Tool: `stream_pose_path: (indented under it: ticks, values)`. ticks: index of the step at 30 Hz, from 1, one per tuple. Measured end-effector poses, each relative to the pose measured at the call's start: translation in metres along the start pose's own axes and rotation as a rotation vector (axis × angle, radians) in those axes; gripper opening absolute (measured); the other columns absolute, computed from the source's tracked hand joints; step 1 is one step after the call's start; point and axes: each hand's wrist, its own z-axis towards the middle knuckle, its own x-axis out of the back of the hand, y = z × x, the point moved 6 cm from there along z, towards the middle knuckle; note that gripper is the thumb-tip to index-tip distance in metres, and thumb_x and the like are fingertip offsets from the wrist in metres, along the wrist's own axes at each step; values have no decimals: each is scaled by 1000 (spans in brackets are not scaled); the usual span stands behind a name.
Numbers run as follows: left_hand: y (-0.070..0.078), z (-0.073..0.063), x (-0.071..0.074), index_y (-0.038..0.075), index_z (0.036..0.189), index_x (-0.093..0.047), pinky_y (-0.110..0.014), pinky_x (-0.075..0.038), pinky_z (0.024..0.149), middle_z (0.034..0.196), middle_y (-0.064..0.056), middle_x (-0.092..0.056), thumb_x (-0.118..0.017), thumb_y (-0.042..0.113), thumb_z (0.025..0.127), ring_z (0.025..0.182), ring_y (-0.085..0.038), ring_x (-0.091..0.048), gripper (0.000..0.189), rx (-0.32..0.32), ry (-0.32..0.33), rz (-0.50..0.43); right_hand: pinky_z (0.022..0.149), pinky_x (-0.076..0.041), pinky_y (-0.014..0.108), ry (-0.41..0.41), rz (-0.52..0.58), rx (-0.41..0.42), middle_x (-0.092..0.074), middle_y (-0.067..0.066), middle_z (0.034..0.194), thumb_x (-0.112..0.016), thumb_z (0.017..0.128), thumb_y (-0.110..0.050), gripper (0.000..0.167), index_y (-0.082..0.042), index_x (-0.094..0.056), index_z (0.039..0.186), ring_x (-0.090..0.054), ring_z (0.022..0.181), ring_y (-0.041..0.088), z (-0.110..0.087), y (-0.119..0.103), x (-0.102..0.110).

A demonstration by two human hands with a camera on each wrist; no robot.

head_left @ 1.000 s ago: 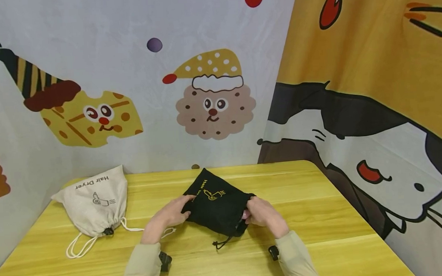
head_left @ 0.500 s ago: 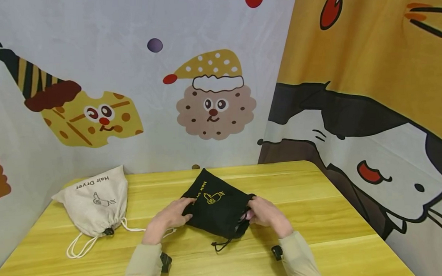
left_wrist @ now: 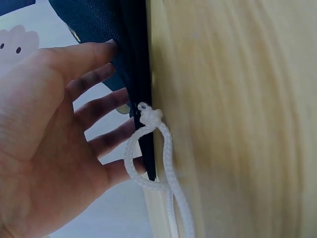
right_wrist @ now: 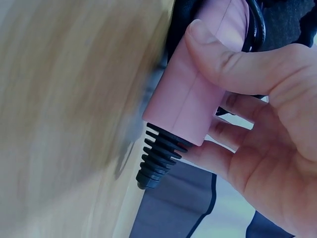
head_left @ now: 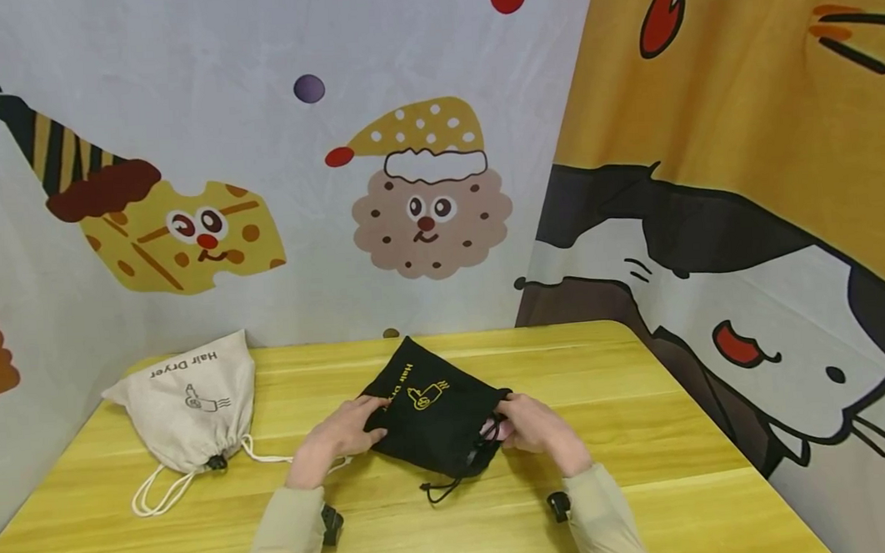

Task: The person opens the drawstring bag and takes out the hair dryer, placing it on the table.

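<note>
A black drawstring bag (head_left: 438, 410) with a yellow hair dryer print lies on the table. At its mouth, my right hand (head_left: 533, 429) grips the pink handle of a hair dryer (right_wrist: 190, 94), thumb on one side and fingers behind. A ribbed black cord sleeve (right_wrist: 158, 153) sticks out of the handle's end. The rest of the dryer is hidden. Over on the bag's left corner, my left hand (head_left: 343, 432) rests with spread, fairly straight fingers touching the cloth. Close by its fingers hangs the knotted end of a white cord (left_wrist: 150, 118).
To the left lies a beige drawstring bag (head_left: 193, 398) marked Hair Dryer, its white cords trailing toward my left hand. A black drawstring (head_left: 442, 489) loops onto the wooden table (head_left: 649, 483). A curtain with cartoon prints (head_left: 423, 52) stands behind the table's far edge.
My right hand has shifted slightly right, and a little more of the pink handle shows at the bag's mouth. My left hand stays on the bag's left corner.
</note>
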Motion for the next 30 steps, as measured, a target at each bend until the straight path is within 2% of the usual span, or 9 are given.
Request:
stream_pose_path:
  ticks: [10,19,25,30]
  values:
    - [-2,0,-1,11,139,-47,-57,-34,107,146,-17,-42,-59,22,93,134,-41,-38,49,6,0,-6,74,-54,37,-7,37,0,-64,10,94,-84,67,-10,34,-6,-64,94,-62,82,22,-2,2,0]
    - [-4,1,-2,11,138,-48,-56,-35,108,145,-17,-42,-60,23,92,133,-41,-39,49,5,10,1,82,-54,41,-53,91,-8,-66,12,101,-84,66,-8,41,-6,-63,102,-64,96,29,-5,9,-1]
    - [-3,1,-2,11,138,-48,-56,-34,108,145,-17,-43,-60,25,92,134,-41,-38,49,8,2,2,84,-53,43,-94,143,-89,-65,13,104,-83,68,-8,41,-5,-62,103,-63,98,28,-6,10,-2]
    - [-2,1,-1,10,135,-50,-57,-35,106,142,-18,-45,-62,26,90,132,-41,-40,50,-6,12,11,86,-51,43,-142,170,-171,-63,11,108,-84,69,-18,46,-7,-59,107,-61,98,25,-4,6,-4]
